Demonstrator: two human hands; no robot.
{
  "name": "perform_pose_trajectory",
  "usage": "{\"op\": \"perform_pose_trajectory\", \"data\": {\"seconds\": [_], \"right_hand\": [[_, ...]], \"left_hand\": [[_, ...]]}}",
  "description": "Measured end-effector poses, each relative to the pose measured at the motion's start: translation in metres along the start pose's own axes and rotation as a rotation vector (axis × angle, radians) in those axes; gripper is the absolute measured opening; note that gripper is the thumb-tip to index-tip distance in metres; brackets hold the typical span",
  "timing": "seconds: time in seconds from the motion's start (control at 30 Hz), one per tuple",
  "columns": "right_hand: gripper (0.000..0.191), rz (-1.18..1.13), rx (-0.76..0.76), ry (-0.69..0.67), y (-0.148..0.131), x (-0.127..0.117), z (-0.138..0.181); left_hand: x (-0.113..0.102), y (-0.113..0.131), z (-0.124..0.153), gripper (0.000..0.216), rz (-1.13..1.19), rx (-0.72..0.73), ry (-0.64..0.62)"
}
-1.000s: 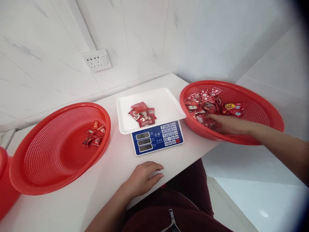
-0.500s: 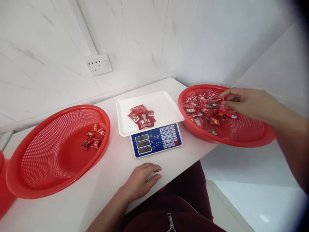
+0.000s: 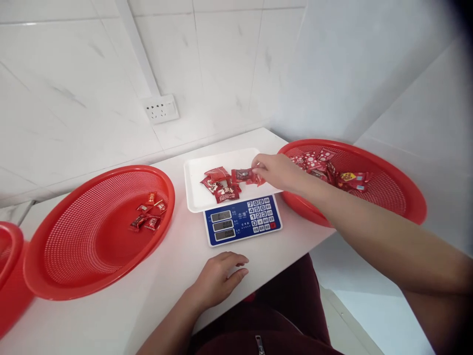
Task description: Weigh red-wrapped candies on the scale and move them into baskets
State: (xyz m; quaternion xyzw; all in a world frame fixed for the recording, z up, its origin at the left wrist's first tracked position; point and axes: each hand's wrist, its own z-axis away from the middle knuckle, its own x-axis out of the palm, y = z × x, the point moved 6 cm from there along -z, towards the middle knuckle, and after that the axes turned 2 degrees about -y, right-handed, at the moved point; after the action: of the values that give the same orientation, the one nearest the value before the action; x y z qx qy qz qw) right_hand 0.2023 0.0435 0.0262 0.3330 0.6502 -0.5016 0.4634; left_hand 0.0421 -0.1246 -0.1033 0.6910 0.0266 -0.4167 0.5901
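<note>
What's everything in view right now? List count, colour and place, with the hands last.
electronic scale: one, blue-and-white, mid-table
tray: one, white, on the scale
tray candies: about four, red wrappers, on the tray
held candy: at least one, red and dark, over the tray
left basket: one, red, left of the scale
left-basket candies: several, mostly red, overlapping
right basket: one, red, right of the scale
right-basket candies: many, mostly red, partly hidden
red container: one, far left, cut off
table: one, white
wall socket: one, white
clothing: dark red
left hand: one, bare, table's front edge
right hand: one, bare, gripping held candy
</note>
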Motion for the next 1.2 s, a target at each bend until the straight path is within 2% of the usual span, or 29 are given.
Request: {"op": "perform_pose_trajectory", "data": {"seconds": [0.13, 0.3, 0.43, 0.53, 0.6, 0.7, 0.73, 0.8, 0.9, 1.0, 1.07, 1.2], "right_hand": [[0.014, 0.063, -0.037, 0.012, -0.005, 0.005, -0.010], [0.014, 0.077, 0.031, 0.077, 0.003, -0.011, -0.002], [0.012, -0.059, 0.099, 0.236, 0.010, -0.037, 0.031], [0.011, -0.267, 0.126, 0.310, 0.013, -0.044, 0.069], [0.011, -0.447, 0.097, 0.204, 0.010, -0.030, 0.093], [0.015, -0.709, -0.017, -0.210, -0.009, 0.018, 0.124], [0.014, -0.750, -0.046, -0.332, -0.016, 0.034, 0.134], [0.011, -0.768, -0.085, -0.455, -0.027, 0.060, 0.149], [0.006, -0.762, -0.114, -0.466, -0.036, 0.080, 0.159], [0.003, -0.783, -0.128, -0.446, -0.040, 0.085, 0.159], [0.006, -0.823, -0.140, -0.409, -0.040, 0.084, 0.156], [0.014, -0.855, -0.132, -0.247, -0.032, 0.081, 0.149]], "left_hand": [[-0.001, 0.000, 0.001, 0.024, -0.005, 0.005, 0.007], [0.000, 0.002, 0.002, 0.025, -0.004, 0.010, -0.006], [0.002, 0.002, 0.002, 0.025, 0.094, -0.018, -0.015], [0.003, -0.002, 0.003, 0.029, 0.303, -0.082, -0.005], [0.004, -0.004, 0.003, 0.042, 0.513, -0.113, -0.021], [0.009, 0.002, 0.003, 0.074, 0.867, -0.073, -0.136], [0.009, 0.006, 0.003, 0.079, 0.952, -0.044, -0.184], [0.011, 0.013, 0.003, 0.078, 1.038, 0.003, -0.266], [0.017, 0.016, 0.006, 0.066, 1.091, -0.030, -0.347], [0.023, 0.010, 0.007, 0.054, 1.207, -0.147, -0.340], [0.021, 0.004, 0.006, 0.048, 1.227, -0.196, -0.255], [0.013, -0.006, 0.004, 0.040, 1.161, -0.194, -0.076]]}}
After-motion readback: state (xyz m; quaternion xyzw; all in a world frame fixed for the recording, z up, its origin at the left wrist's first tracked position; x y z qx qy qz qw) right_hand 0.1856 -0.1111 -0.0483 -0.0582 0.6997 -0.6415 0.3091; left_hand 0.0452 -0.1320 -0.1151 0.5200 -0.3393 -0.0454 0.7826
